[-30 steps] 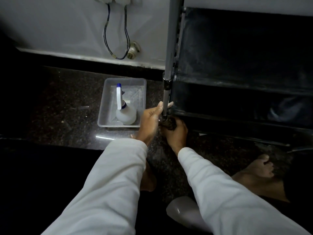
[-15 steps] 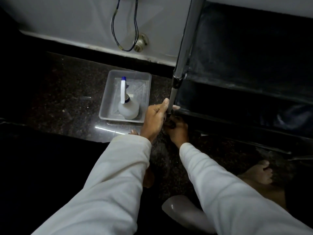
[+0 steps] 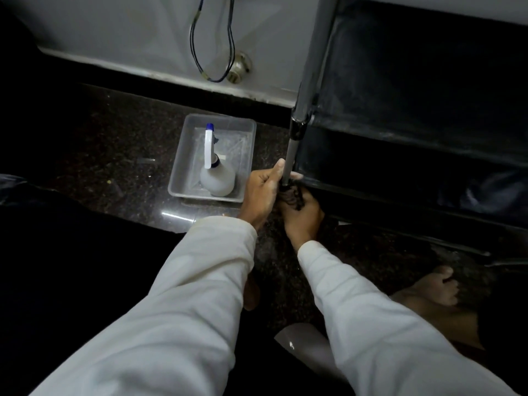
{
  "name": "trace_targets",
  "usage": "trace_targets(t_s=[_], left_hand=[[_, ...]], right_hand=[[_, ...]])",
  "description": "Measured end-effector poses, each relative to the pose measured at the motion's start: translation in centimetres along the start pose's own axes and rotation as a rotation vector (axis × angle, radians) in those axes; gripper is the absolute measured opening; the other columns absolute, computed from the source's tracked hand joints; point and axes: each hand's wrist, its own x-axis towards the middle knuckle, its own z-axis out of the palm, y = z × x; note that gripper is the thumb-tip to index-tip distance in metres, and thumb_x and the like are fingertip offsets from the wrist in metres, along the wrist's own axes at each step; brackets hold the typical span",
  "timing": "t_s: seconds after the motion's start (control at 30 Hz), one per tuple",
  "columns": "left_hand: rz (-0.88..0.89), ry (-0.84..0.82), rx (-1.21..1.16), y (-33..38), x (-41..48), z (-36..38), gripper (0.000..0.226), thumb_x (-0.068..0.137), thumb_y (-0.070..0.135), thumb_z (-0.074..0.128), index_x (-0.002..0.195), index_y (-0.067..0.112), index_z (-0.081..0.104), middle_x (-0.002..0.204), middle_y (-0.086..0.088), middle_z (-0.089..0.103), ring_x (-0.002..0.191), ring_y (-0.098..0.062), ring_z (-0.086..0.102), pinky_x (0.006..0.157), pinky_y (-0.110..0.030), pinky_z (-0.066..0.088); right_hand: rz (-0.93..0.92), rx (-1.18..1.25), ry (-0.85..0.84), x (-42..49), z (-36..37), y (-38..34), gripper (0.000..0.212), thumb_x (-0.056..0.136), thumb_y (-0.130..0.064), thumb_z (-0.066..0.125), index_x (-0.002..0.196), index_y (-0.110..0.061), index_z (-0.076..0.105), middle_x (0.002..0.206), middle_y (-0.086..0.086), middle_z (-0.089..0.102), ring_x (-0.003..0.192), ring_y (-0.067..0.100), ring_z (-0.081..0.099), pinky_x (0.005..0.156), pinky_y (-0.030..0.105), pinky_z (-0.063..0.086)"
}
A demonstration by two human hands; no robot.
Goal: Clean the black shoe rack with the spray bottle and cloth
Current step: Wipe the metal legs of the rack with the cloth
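wiping step, low on the shoe rack [image 3: 400, 138]: left hand [image 3: 261, 192] wraps the metal post [image 3: 291, 155], right hand [image 3: 303, 221] clutches the dark cloth [image 3: 293, 195] at its foot. spray bottle [image 3: 217, 178] stands in the tray [image 3: 178, 162] just left. next, probably: slide cloth up the post, keep it braced

Two hands are showing down here, one left hand [image 3: 261, 195] and one right hand [image 3: 303, 218], coming out of two white sleeves [image 3: 185, 295]. I am counting one spray bottle [image 3: 215, 172], one clear tray [image 3: 177, 178], one dark cloth [image 3: 293, 195], one black shoe rack [image 3: 414, 144], one chrome post [image 3: 310, 67], two bare feet [image 3: 431, 287] and one looped cable [image 3: 211, 38].
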Motion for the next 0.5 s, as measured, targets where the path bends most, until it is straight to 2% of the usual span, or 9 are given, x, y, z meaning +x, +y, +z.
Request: trace_targets(t_s=[0.1, 0.17, 0.23, 0.3, 0.33, 0.43, 0.5], left_hand=[[-0.008, 0.001, -0.001, -0.2, 0.0, -0.1, 0.041, 0.102, 0.033, 0.046, 0.092, 0.011, 0.079, 0.096, 0.012, 0.076, 0.099, 0.002, 0.067, 0.083, -0.011, 0.047], [-0.025, 0.017, -0.016, -0.1, 0.1, 0.1, 0.039, 0.101, 0.033, 0.047, 0.096, 0.011, 0.078, 0.098, 0.011, 0.076, 0.101, -0.002, 0.068, 0.088, -0.019, 0.050], [-0.032, 0.060, -0.045, -0.1, 0.0, 0.5, 0.034, 0.102, 0.030, 0.048, 0.100, 0.013, 0.077, 0.103, 0.006, 0.076, 0.105, -0.009, 0.068, 0.097, -0.032, 0.050], [-0.020, 0.126, -0.068, -0.1, -0.2, 0.9, 0.029, 0.102, 0.027, 0.049, 0.099, 0.019, 0.077, 0.104, 0.000, 0.076, 0.104, -0.015, 0.069, 0.098, -0.037, 0.050], [0.000, 0.160, -0.081, -0.1, -0.5, 1.2, 0.028, 0.102, 0.025, 0.050, 0.097, 0.022, 0.077, 0.104, -0.001, 0.075, 0.103, -0.016, 0.068, 0.098, -0.038, 0.050], [0.046, 0.259, -0.080, 0.1, -1.2, 2.1, 0.027, 0.102, 0.020, 0.048, 0.109, 0.017, 0.074, 0.112, -0.005, 0.073, 0.108, -0.019, 0.068, 0.098, -0.040, 0.052], [0.053, 0.321, -0.033, 0.3, -1.6, 2.8, 0.029, 0.102, 0.017, 0.045, 0.112, 0.009, 0.071, 0.110, -0.008, 0.073, 0.107, -0.024, 0.068, 0.097, -0.044, 0.053]], right_hand=[[0.030, 0.086, 0.075, -1.2, -0.3, -1.2, 0.036, 0.080, -0.030, 0.078, 0.115, -0.022, 0.072, 0.109, 0.008, 0.072, 0.105, 0.023, 0.067, 0.097, 0.036, 0.052], [0.036, 0.114, 0.092, -1.9, -0.6, -1.5, 0.037, 0.081, -0.026, 0.078, 0.117, -0.020, 0.072, 0.109, 0.009, 0.072, 0.105, 0.025, 0.067, 0.098, 0.037, 0.051], [0.003, 0.127, 0.138, -2.7, -1.2, -1.5, 0.041, 0.079, -0.019, 0.080, 0.119, -0.017, 0.072, 0.110, 0.012, 0.071, 0.105, 0.026, 0.067, 0.100, 0.025, 0.048], [-0.119, 0.108, 0.259, -3.7, -2.0, -1.2, 0.046, 0.072, -0.009, 0.084, 0.116, -0.013, 0.074, 0.108, 0.014, 0.070, 0.101, 0.025, 0.067, 0.093, 0.008, 0.041], [-0.195, 0.092, 0.307, -4.2, -2.4, -1.1, 0.048, 0.069, -0.006, 0.084, 0.116, -0.012, 0.074, 0.109, 0.014, 0.067, 0.101, 0.023, 0.067, 0.093, 0.006, 0.040], [-0.415, 0.054, 0.309, -4.4, -3.5, -1.4, 0.051, 0.075, -0.004, 0.078, 0.124, -0.014, 0.069, 0.126, 0.013, 0.052, 0.111, 0.019, 0.061, 0.102, 0.019, 0.045], [-0.475, -0.025, 0.252, -3.6, -4.0, -1.9, 0.053, 0.079, -0.005, 0.072, 0.130, -0.017, 0.064, 0.136, 0.011, 0.043, 0.116, 0.021, 0.058, 0.105, 0.025, 0.046]])
